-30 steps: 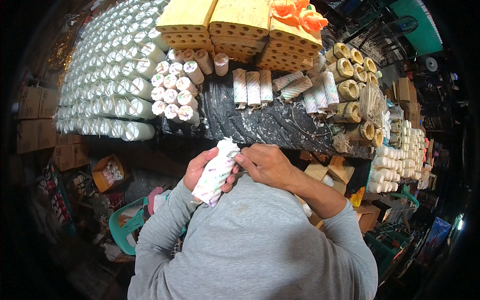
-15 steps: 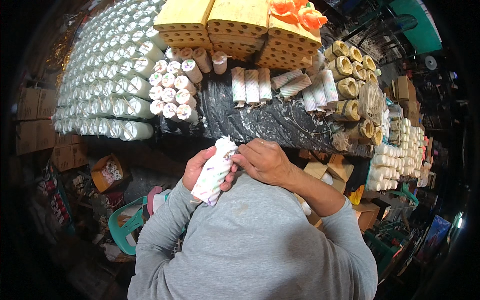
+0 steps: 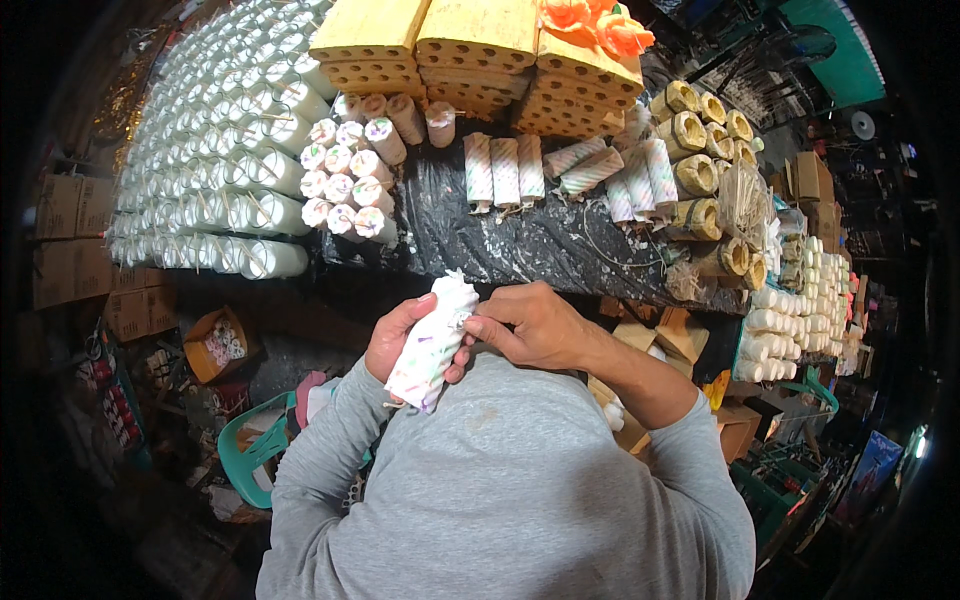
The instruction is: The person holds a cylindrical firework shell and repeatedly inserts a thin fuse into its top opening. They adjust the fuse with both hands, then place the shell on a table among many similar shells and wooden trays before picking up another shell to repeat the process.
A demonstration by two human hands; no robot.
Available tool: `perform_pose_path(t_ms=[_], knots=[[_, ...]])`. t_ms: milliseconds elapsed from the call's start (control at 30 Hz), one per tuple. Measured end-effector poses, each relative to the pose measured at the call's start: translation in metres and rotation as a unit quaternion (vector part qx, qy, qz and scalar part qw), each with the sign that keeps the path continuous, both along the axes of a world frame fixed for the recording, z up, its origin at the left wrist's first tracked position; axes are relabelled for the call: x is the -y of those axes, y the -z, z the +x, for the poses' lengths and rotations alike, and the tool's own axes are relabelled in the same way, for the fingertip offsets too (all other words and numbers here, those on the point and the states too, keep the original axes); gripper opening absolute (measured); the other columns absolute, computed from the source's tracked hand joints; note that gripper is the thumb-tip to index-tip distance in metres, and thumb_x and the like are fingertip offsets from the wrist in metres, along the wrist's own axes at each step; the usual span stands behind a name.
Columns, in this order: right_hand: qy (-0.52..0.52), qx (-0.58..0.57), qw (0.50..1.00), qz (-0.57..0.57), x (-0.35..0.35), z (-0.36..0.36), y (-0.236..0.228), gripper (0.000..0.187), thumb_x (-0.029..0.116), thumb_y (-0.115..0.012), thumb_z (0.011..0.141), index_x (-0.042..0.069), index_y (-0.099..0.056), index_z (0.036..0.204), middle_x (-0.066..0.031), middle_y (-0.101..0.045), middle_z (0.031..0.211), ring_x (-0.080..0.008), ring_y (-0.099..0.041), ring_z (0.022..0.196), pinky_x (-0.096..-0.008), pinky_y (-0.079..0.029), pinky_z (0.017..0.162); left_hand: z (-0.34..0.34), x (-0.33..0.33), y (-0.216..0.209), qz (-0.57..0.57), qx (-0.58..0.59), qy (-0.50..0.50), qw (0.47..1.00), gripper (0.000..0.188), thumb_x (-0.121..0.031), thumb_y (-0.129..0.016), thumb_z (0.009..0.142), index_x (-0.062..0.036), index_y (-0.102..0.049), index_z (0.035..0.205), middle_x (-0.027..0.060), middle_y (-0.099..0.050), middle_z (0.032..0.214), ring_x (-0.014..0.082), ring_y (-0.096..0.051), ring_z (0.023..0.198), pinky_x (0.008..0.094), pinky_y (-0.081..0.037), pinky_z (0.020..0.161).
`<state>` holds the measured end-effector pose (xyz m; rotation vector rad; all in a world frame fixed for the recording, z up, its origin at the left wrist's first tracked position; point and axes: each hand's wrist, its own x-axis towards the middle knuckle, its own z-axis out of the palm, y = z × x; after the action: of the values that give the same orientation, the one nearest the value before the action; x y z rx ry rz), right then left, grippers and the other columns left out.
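Observation:
In front of my chest, my left hand [image 3: 396, 338] is wrapped round a white candle [image 3: 432, 345] with green, pink and purple flecks. The candle leans with its ragged end up and to the right; a short bit of wick shows at its lower end. My right hand [image 3: 530, 325] is closed in a pinch against the candle's upper right side. What lies between its thumb and fingers is too small to make out. Ahead, on a table covered in black plastic [image 3: 440, 235], stand several flecked candles [image 3: 340, 187] and several striped ones [image 3: 505, 170].
Rows of white candles in glasses [image 3: 270, 213] fill the table's left side. Yellow bricks with holes [image 3: 475, 50] are stacked at the back, topped by orange flowers [image 3: 625, 37]. Yellowish hollow tubes [image 3: 690, 175] stand at right. A green plastic chair [image 3: 240, 460] is at lower left.
My right hand has shifted slightly on the candle's upper side, with its knuckles turned more upward. The candle has rolled a little in my left hand.

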<state>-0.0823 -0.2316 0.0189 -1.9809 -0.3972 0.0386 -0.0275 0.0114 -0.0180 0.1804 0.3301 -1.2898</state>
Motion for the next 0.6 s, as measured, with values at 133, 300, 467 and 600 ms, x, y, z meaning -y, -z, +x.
perform_pose_path(t_ms=[133,300,467,600], knots=[[0.039,-0.017,0.999,0.032,-0.009,-0.003,0.002,0.022,0.022,-0.075,0.104,0.005,-0.078,0.09,-0.0131,-0.069,0.073,-0.0311,-0.069,0.065,-0.0444,-0.056,0.061,0.0,0.003,-0.002,-0.015,0.019,-0.023,0.999,0.058,-0.047,-0.05,0.113,0.0017,-0.055,0.145,0.0203,-0.069,0.118,0.0328,-0.07,0.098,0.0429,-0.059,0.069],[0.051,0.07,0.995,-0.05,-0.012,-0.003,0.01,0.019,0.02,-0.076,0.103,0.003,-0.076,0.094,-0.012,-0.067,0.075,-0.0304,-0.068,0.066,-0.0427,-0.056,0.061,-0.002,0.005,0.002,0.016,0.024,-0.051,0.998,0.058,-0.046,-0.05,0.114,0.0011,-0.055,0.146,0.018,-0.066,0.12,0.0305,-0.064,0.104,0.0419,-0.057,0.074],[0.057,0.116,0.988,-0.084,-0.014,-0.003,0.015,0.02,0.02,-0.076,0.103,0.003,-0.073,0.093,-0.0108,-0.061,0.073,-0.03,-0.065,0.063,-0.0433,-0.054,0.059,-0.004,0.006,0.013,-0.042,-0.033,-0.062,0.997,0.057,-0.047,-0.05,0.115,0.0004,-0.057,0.145,0.0194,-0.068,0.122,0.0316,-0.067,0.104,0.0453,-0.057,0.08],[0.057,0.141,0.984,-0.094,-0.016,-0.002,0.019,0.024,0.022,-0.077,0.102,0.002,-0.07,0.091,-0.0109,-0.058,0.07,-0.0307,-0.063,0.06,-0.0439,-0.053,0.056,-0.006,0.004,0.021,-0.064,-0.063,-0.068,0.994,0.057,-0.047,-0.05,0.115,0.0005,-0.057,0.145,0.0208,-0.07,0.124,0.0338,-0.069,0.104,0.0477,-0.057,0.083]])
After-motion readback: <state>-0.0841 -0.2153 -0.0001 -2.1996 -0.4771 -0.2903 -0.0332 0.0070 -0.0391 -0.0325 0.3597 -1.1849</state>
